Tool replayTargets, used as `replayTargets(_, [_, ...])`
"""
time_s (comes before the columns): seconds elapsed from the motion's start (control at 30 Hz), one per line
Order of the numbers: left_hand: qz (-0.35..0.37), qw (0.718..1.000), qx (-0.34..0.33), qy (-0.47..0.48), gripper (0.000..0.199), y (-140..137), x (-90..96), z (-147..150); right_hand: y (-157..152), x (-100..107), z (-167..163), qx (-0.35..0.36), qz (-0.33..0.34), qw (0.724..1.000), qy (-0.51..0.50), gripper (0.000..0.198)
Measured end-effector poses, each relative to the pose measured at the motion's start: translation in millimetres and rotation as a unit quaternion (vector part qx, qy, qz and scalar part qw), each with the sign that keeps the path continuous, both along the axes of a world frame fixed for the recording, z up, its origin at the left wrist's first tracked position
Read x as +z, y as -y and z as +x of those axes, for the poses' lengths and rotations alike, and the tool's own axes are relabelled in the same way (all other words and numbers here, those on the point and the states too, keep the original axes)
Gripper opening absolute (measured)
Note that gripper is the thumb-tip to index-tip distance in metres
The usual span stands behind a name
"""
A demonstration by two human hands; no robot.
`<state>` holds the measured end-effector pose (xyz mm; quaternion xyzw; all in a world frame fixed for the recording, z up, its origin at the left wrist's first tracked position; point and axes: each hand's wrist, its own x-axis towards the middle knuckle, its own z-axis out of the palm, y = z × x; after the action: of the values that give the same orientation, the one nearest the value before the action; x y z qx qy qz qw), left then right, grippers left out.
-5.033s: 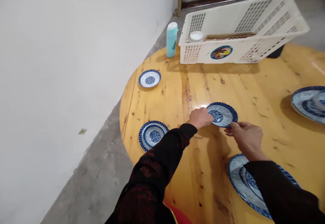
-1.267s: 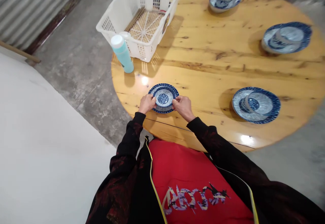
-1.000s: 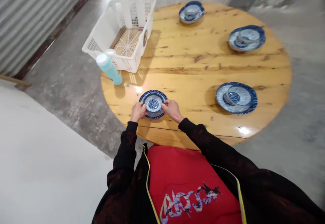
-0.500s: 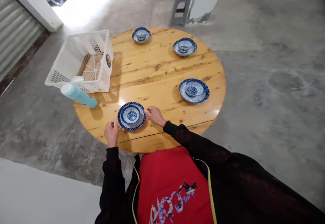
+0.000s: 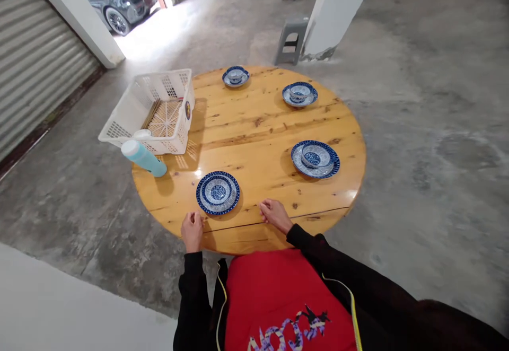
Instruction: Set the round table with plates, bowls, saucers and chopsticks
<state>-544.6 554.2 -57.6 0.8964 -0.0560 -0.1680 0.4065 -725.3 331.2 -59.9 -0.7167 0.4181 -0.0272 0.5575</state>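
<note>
Closest to me, a blue-and-white bowl [image 5: 218, 190] sits on a patterned plate [image 5: 236, 200] with a dark blue rim. My left hand [image 5: 192, 230] is just left of and below that plate, fingers curled together, nothing visible in them. On the plate's other side, my right hand [image 5: 275, 214] hovers over or rests on the round wooden table [image 5: 250, 144]; it is apart from the plate, with its fingers closed and no object showing. A second bowl [image 5: 315, 156] on a plate [image 5: 336, 166] stands farther right.
Two more bowl-and-plate sets stand at the far side, one bowl [image 5: 235, 75] at the back and another bowl [image 5: 299, 93] to its right. A white plastic basket [image 5: 181, 141] and a light blue bottle [image 5: 145, 158] occupy the left. Beyond are a grey stool [image 5: 291, 41] and a pillar [image 5: 338, 6].
My right hand has drawn away from the near plate to the right. My left hand stays close to the plate's left side. The view has tilted up, showing more background.
</note>
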Motion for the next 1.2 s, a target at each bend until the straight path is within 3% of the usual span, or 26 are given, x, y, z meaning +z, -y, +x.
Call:
replayTargets(0.17, [0.028, 0.999, -0.018, 0.004, 0.027, -5, 11.0, -21, -29, -3, -39, 0.007, 0.041, 0.999, -0.012, 0.021])
replayTargets(0.33, [0.021, 0.998, -0.056, -0.016, 0.027, 3, 14.5, -57, -45, 0, -68, 0.113, -0.019, 0.993, -0.025, 0.018])
replayTargets(0.57, [0.029, 0.985, -0.172, 0.015, 0.029, 30, 21.8, -128, -25, 9, -89, 0.129, -0.065, 0.990, -0.005, 0.013])
replayTargets(0.73, [0.056, 0.966, -0.246, 0.058, 0.027, 69, 18.7, -193, 9, 4, -142, 0.142, -0.068, 0.986, 0.046, 0.014])
replayTargets(0.83, [0.033, 0.968, -0.244, 0.049, 0.029, 110, 17.4, -247, 41, -5, -197, 0.096, -0.033, 0.992, 0.072, 0.021])
replayTargets(0.97, [0.001, 0.959, -0.282, 0.001, 0.033, 176, 19.9, -323, 92, -18, -286, -0.051, 0.039, 0.994, 0.083, 0.036])
replayTargets(1.1, [0.020, 0.924, -0.383, -0.009, 0.027, 228, 27.5, -380, 131, -29, -377, -0.197, 0.076, 0.976, 0.046, 0.043])
replayTargets(1.2, [0.080, 0.890, -0.448, 0.012, 0.025, 252, 37.7, -407, 143, -37, -435, -0.273, 0.111, 0.955, 0.019, 0.048])
